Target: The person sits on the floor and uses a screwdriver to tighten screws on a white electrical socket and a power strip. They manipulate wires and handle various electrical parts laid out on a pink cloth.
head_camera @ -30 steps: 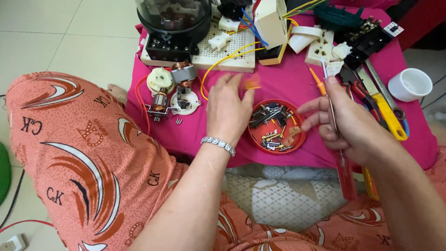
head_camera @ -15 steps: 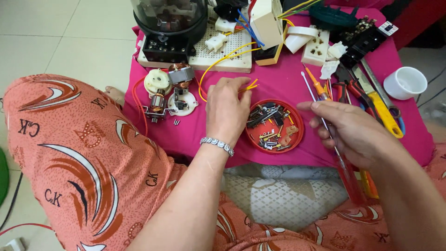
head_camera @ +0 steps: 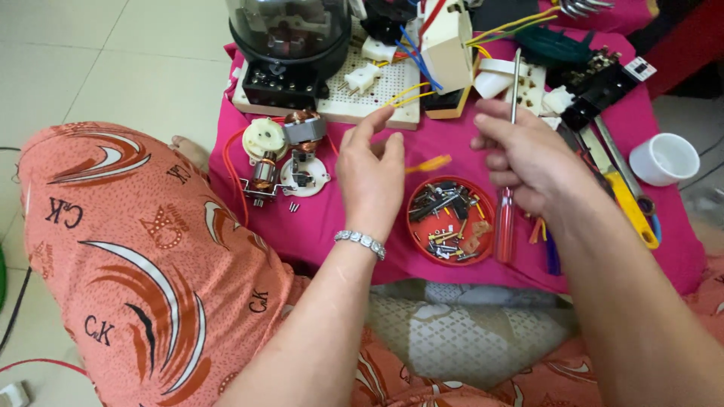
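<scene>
My left hand hovers over the pink cloth with its fingers apart, the index finger stretched toward yellow wires at the edge of a white perforated board. It holds nothing. My right hand grips a screwdriver upright, its red handle pointing down beside a red dish of screws and small metal parts, its metal shaft pointing up. A small orange piece lies between the two hands.
A dark domed appliance stands at the back on the board. Dismantled motor parts lie at the left. A white cup, a yellow-handled tool and black electrical parts sit at the right. My knee in orange patterned cloth is lower left.
My right hand has swung the screwdriver from a slant near the tools to upright above the red dish. My left hand has lifted and reached toward the yellow wires.
</scene>
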